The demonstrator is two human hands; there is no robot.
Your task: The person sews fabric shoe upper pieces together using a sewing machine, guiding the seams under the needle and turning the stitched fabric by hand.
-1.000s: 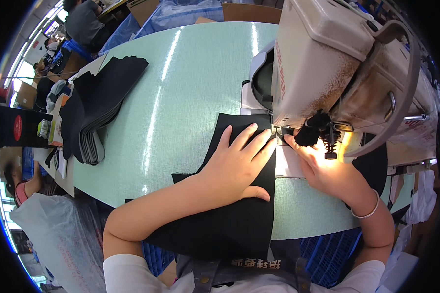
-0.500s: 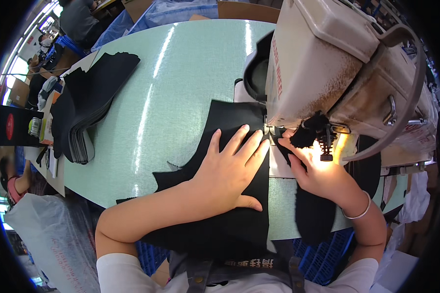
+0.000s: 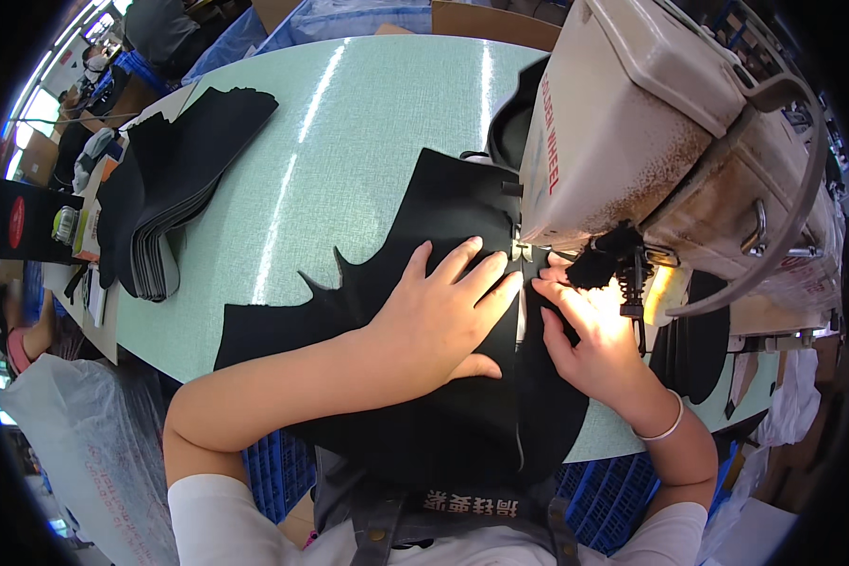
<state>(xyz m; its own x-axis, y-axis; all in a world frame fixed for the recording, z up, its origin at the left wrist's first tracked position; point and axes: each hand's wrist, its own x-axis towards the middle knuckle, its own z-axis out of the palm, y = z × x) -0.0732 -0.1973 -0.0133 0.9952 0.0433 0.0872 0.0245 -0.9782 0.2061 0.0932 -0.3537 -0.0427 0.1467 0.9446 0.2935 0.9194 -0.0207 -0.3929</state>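
black fabric (image 3: pixel 415 429) spreads over the desk (image 3: pixel 349 179) before you, your left hand (image 3: pixel 443 316) flat on it with fingers apart and released. your right hand (image 3: pixel 594 344) touches it with bent fingers, whether pinching i cannot tell, beside the sewing machine (image 3: pixel 623 123); farther left, black pieces (image 3: pixel 174 189) lie stacked.

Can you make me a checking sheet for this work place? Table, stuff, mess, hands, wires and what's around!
Surface: pale green table, with shiny streaks of light.
Job's things: black material, laid up to the sewing machine; a stack of black pieces at left.
Clutter: small items along the table's left edge, too small to name.
Hands: left hand flat on the material, fingers spread; right hand on it too, thumb apart.
Cables: nothing seen for certain.
Surroundings: plastic bag at lower left; blue crates below; people at far left.
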